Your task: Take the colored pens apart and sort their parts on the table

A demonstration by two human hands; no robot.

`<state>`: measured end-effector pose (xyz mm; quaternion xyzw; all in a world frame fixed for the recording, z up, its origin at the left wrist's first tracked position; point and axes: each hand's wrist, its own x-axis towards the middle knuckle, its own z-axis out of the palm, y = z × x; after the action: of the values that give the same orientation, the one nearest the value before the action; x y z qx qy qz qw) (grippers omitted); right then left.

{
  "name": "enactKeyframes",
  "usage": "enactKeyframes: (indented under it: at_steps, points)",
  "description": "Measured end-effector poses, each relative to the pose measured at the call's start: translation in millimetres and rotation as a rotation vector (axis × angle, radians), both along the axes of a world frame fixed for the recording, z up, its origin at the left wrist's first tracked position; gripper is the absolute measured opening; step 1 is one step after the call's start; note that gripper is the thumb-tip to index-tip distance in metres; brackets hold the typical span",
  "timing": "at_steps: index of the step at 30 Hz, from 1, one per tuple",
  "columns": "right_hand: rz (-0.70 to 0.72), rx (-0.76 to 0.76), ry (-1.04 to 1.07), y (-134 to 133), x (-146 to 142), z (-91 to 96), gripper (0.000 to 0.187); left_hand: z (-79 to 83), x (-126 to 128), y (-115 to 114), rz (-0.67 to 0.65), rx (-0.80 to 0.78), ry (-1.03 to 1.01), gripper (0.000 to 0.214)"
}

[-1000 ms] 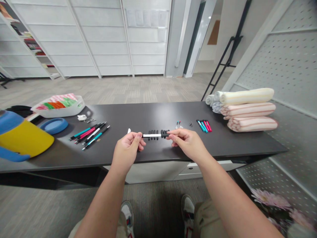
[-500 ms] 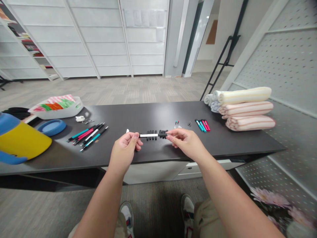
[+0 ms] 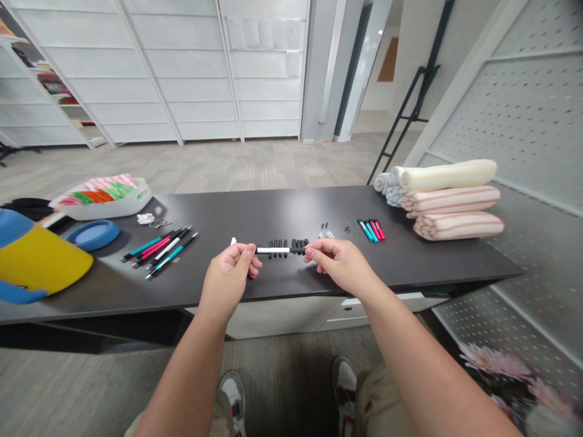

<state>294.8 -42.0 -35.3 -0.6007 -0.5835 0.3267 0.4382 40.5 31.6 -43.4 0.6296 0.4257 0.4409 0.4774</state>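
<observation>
Holding a white-and-black pen level over the front of a dark desk, a person pinches one end in the left hand and the other in the right hand.

The hands stand apart, thumb pressed to fingers on each, the pen's white middle bare between them. The smooth desk, a pale glare at its centre, carries loose pens, a blue-and-yellow jug and a white basket toward its left end, rolled towels at its right. Beyond the desk, grey carpet runs to tall white panels; a perforated board flanks the desk's right side, with pink flowers below.
</observation>
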Motion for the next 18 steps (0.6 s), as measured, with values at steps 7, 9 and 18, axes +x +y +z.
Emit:
enactKeyframes:
  at_steps: [7,9,18]
  points:
    - [-0.003,-0.013,0.137,3,-1,-7.2,0.036,-0.5,1,0,0.013,-0.012,-0.019,0.038]
    - [-0.010,-0.003,0.147,2,0,-5.4,0.036,-1.0,2,0,0.017,-0.024,-0.045,0.039]
    - [-0.303,-0.136,-0.857,-17,37,25.3,0.034,-2.3,3,2,0.023,-0.073,-0.123,0.039]
